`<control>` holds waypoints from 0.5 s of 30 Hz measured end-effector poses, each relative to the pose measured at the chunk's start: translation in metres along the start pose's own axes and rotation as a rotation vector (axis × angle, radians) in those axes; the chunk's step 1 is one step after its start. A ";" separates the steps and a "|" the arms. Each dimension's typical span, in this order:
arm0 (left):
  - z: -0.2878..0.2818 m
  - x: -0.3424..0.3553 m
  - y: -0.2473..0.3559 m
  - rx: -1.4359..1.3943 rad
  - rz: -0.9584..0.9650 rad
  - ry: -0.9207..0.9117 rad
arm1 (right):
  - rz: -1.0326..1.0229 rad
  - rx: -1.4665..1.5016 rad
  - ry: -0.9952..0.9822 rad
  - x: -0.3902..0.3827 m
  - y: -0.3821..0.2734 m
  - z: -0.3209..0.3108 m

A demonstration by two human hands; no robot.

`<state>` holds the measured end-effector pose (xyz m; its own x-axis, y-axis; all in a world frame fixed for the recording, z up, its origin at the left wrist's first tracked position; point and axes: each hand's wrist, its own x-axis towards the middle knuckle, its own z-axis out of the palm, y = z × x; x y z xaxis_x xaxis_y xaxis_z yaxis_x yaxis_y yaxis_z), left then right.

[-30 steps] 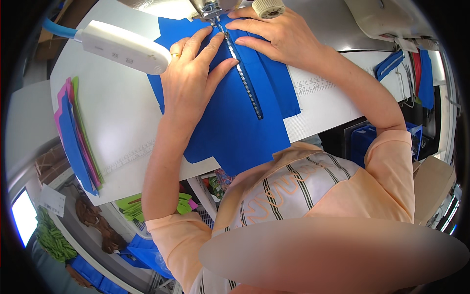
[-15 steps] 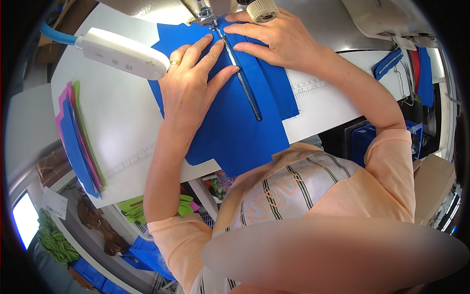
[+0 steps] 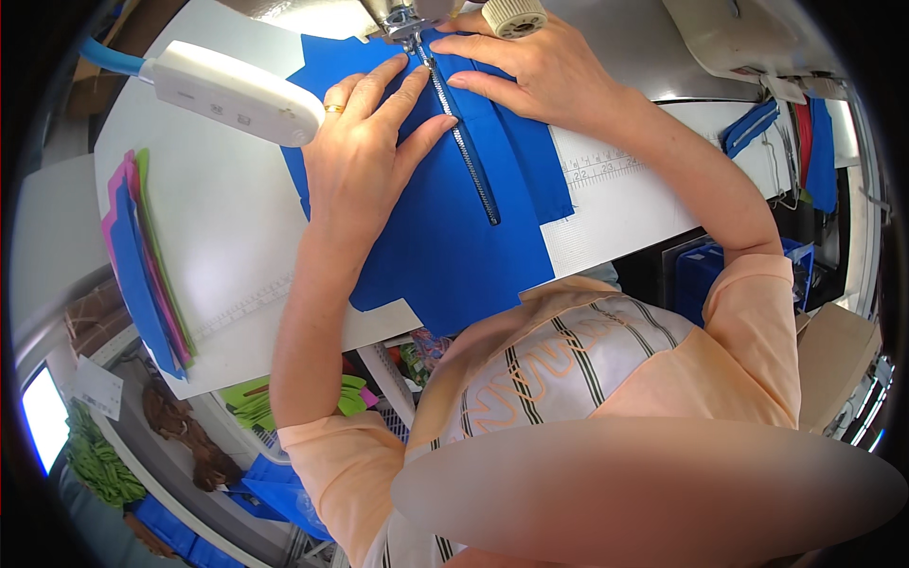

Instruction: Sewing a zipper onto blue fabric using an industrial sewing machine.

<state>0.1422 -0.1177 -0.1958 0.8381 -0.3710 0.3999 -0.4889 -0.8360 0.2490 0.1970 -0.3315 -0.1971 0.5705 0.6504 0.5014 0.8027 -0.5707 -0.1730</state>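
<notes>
Blue cloth [image 3: 426, 256] with a metal zipper [image 3: 473, 173] lies on a white table [image 3: 227, 218], overhanging its near edge and running up to a sewing machine [image 3: 402, 17]. The left hand [image 3: 360, 142] and right hand [image 3: 540, 76] press it, flat and ungripping, either side of the zipper. Coloured fabric pieces [image 3: 142, 265] line the table's left edge.

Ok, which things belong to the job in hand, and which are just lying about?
In the job:
Blue fabric, under the left hand and right hand
Zipper along it
Sewing machine at the zipper's top end

Apparently lying about:
Coloured fabric stack on the table
Green pieces below it
Cardboard box
</notes>
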 end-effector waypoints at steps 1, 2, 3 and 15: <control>0.000 0.000 0.000 -0.002 -0.003 -0.001 | 0.027 0.017 0.013 0.000 0.000 0.000; 0.000 0.000 0.001 -0.005 -0.005 -0.001 | 0.027 0.016 0.012 0.001 0.000 0.001; 0.000 0.000 0.001 -0.005 -0.004 -0.001 | 0.027 0.021 0.015 0.001 0.000 0.001; 0.000 0.004 0.002 0.013 0.066 0.081 | 0.011 -0.009 0.006 0.001 0.001 0.004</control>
<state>0.1446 -0.1210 -0.1939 0.7816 -0.3916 0.4855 -0.5385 -0.8164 0.2084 0.1988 -0.3298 -0.2002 0.5783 0.6412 0.5045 0.7948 -0.5824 -0.1707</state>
